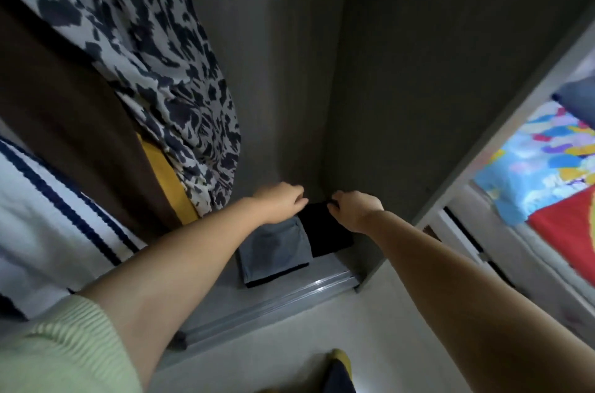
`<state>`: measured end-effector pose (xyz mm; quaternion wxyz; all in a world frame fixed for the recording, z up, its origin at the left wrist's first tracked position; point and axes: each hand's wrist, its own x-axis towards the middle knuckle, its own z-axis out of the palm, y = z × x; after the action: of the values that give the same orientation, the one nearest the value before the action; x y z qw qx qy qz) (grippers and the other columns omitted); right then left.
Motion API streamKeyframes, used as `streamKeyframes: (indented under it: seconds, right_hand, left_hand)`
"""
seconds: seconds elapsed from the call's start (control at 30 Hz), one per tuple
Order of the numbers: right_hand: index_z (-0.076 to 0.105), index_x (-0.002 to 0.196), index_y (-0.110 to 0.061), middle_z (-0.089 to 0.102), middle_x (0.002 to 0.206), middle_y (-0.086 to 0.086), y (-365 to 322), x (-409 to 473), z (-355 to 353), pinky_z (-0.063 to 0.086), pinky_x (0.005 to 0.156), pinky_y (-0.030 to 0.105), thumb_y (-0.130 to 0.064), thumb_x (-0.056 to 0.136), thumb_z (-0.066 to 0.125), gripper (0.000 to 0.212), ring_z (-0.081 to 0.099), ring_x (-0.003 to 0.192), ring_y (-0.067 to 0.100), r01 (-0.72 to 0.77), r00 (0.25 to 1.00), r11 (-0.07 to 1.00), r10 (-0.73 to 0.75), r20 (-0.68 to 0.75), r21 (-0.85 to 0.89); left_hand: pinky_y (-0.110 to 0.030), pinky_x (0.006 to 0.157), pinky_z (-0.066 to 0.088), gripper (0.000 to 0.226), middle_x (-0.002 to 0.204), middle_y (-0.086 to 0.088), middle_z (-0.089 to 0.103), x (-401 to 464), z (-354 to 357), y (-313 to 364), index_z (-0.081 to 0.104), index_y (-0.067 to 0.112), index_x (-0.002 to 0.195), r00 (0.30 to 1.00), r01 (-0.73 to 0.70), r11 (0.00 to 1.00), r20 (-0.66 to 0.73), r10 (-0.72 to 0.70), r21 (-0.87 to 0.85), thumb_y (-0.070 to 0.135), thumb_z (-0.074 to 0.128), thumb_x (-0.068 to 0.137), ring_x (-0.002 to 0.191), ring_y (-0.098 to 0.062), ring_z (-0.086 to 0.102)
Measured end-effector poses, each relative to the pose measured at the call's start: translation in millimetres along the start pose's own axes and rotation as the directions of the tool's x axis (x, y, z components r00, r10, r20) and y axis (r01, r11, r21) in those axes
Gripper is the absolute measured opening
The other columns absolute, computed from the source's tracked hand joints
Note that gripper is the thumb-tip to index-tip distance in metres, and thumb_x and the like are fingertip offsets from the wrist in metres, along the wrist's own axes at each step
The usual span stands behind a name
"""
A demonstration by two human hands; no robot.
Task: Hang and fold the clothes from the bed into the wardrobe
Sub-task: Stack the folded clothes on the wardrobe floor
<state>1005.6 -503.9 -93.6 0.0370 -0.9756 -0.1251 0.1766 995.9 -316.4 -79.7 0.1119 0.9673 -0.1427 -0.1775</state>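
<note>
On the grey wardrobe floor point(222, 292), folded clothes point(273, 247) beside a bed point(547, 167)

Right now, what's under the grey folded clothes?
A dark edge sticks out under the grey folded clothes, so another folded garment lies below. They cover the rest of it. Both hands hold the black garment beside them.

- Both arms are stretched forward and down, bare from the elbow on.
- The left hand point(283, 201) is held palm-down, fingers curled loosely at the tips; whether anything is gripped can't be told.
- The right hand point(355, 210) is bent at the wrist, fingertips tucked under and pinched.
- A gap is kept between them.
</note>
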Motion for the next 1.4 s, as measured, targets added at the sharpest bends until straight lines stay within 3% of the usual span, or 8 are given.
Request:
streamKeyframes:
  seconds: [0.27,0.4,0.5,0.73,0.93,1.07,1.23,1.4]
  right_hand:
    - [0.057,0.123,-0.018,0.063,0.118,0.01,87,-99,14,0.046,0.078,0.035,-0.043,0.101,0.03,0.043,0.061,0.107,0.031,-0.25,0.968,0.967,0.251,-0.017,0.054]
    - [0.058,0.124,-0.022,0.061,0.125,0.006,155,-161,16,0.047,0.084,0.036,-0.04,0.1,0.033,0.039,0.059,0.112,0.029,-0.369,0.929,0.927,0.37,-0.005,0.062]
    - [0.06,0.117,-0.019,0.062,0.121,0.009,201,-208,18,0.042,0.078,0.033,-0.041,0.098,0.034,0.039,0.06,0.109,0.03,-0.45,0.891,0.888,0.453,-0.017,0.094]
    - [0.062,0.108,-0.016,0.064,0.112,0.006,354,-358,29,0.048,0.077,0.036,-0.042,0.101,0.031,0.041,0.061,0.101,0.029,-0.633,0.769,0.762,0.639,0.001,0.135]
    - [0.057,0.12,-0.016,0.061,0.102,0.003,442,-442,43,0.055,0.08,0.04,-0.028,0.105,0.031,0.032,0.061,0.092,0.024,-0.758,0.652,0.646,0.75,0.111,0.087]
    - [0.058,0.111,-0.015,0.059,0.093,0.002,483,-454,52,0.054,0.072,0.035,-0.034,0.105,0.031,0.033,0.06,0.086,0.023,-0.787,0.617,0.605,0.774,0.142,0.121]
    - [0.059,0.106,-0.007,0.064,0.105,0.009,548,-446,44,0.053,0.077,0.039,-0.043,0.104,0.028,0.048,0.061,0.092,0.028,-0.828,0.56,0.536,0.805,0.197,0.162]
    - [0.057,0.12,-0.01,0.06,0.106,0.007,632,-434,26,0.052,0.084,0.041,-0.033,0.106,0.024,0.043,0.057,0.094,0.028,-0.857,0.51,0.469,0.832,0.22,0.212]
  left_hand:
    - [-0.031,0.061,0.037,0.033,0.072,0.007,0.049,7,12,106,0.047,0.021,0.08,0.961,-0.273,0.949,0.091,0.261,0.16,0.043,0.034,0.1,0.072,-0.019,0.052]
    - [-0.033,0.067,0.038,0.033,0.094,-0.006,0.063,19,25,200,0.046,0.018,0.081,0.907,-0.42,0.887,0.117,0.404,0.194,0.043,0.034,0.099,0.083,-0.028,0.057]
    - [-0.034,0.071,0.037,0.029,0.111,-0.012,0.063,29,39,262,0.047,0.021,0.085,0.87,-0.492,0.838,0.112,0.479,0.235,0.042,0.036,0.099,0.101,-0.033,0.058]
    - [-0.035,0.07,0.036,0.038,0.113,-0.012,0.063,37,98,460,0.055,0.013,0.103,0.712,-0.689,0.627,0.176,0.68,0.363,0.043,0.032,0.101,0.106,-0.031,0.059]
    - [-0.035,0.066,0.039,0.034,0.105,-0.01,0.063,41,120,574,0.051,0.015,0.093,0.582,-0.801,0.5,0.234,0.778,0.33,0.042,0.032,0.101,0.094,-0.03,0.06]
    - [-0.035,0.063,0.04,0.033,0.098,-0.009,0.063,66,128,624,0.049,0.016,0.09,0.556,-0.824,0.475,0.279,0.783,0.309,0.043,0.033,0.101,0.087,-0.03,0.06]
    - [-0.036,0.06,0.043,0.036,0.091,-0.005,0.062,116,134,687,0.051,0.015,0.091,0.52,-0.848,0.434,0.321,0.792,0.305,0.044,0.031,0.102,0.078,-0.026,0.058]
    - [-0.034,0.057,0.039,0.041,0.092,-0.008,0.061,182,129,759,0.052,0.013,0.096,0.482,-0.873,0.405,0.35,0.804,0.271,0.045,0.028,0.102,0.08,-0.028,0.057]
